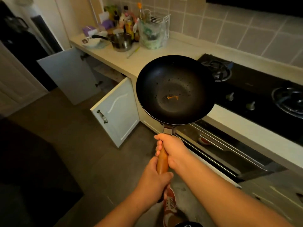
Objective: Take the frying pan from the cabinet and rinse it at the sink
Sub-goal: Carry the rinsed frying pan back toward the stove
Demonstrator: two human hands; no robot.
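Note:
A black frying pan [175, 89] with a wooden handle [162, 163] hangs in the air in front of the counter, its bowl facing up. A small orange scrap lies in its middle. My right hand [172, 148] grips the handle close to the pan. My left hand [155, 179] grips the handle's lower end. Two white cabinet doors [116, 112] stand open under the counter to the left. No sink is in view.
A black gas hob [255, 89] with two burners lies to the right. An open pull-out rack [226, 149] sticks out below it. On the countertop [124, 61] at the back stand a steel pot [122, 41], bottles, a bowl and a plastic bag.

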